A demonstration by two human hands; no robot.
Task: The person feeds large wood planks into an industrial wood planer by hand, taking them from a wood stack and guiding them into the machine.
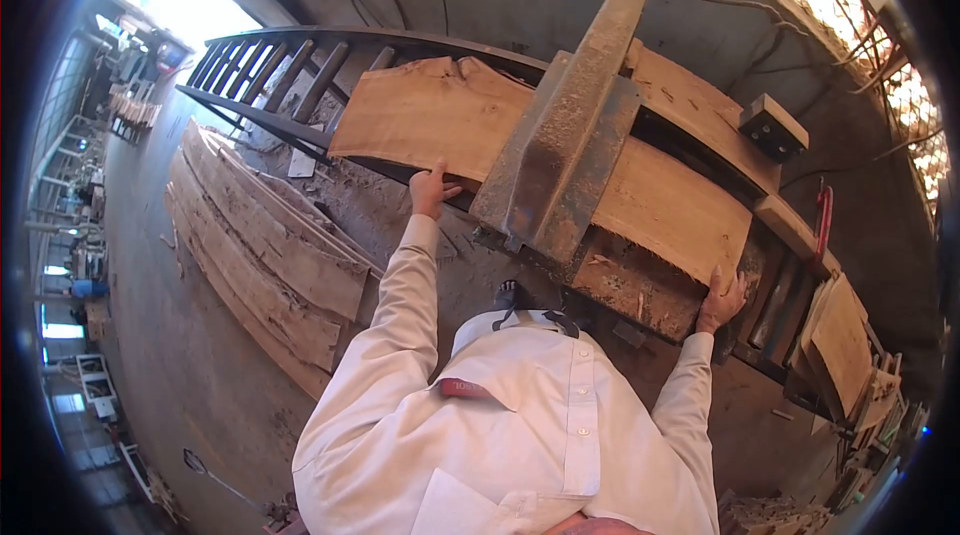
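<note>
A long light-brown wooden board (435,115) lies across a saw-like machine and passes under its dusty metal cover (575,135). My left hand (430,191) is at the near edge of the board, left of the cover, with the fingers apart and partly over the edge. My right hand (722,303) rests at the near right corner of the board's other part, fingers spread on the wood. The middle of the board is hidden under the cover.
A black roller conveyor (320,83) extends to the upper left. Rough planks (270,265) are stacked on the floor at left. More boards (840,345) stand at the right, near a red clamp handle (824,220). Cables hang along the back wall.
</note>
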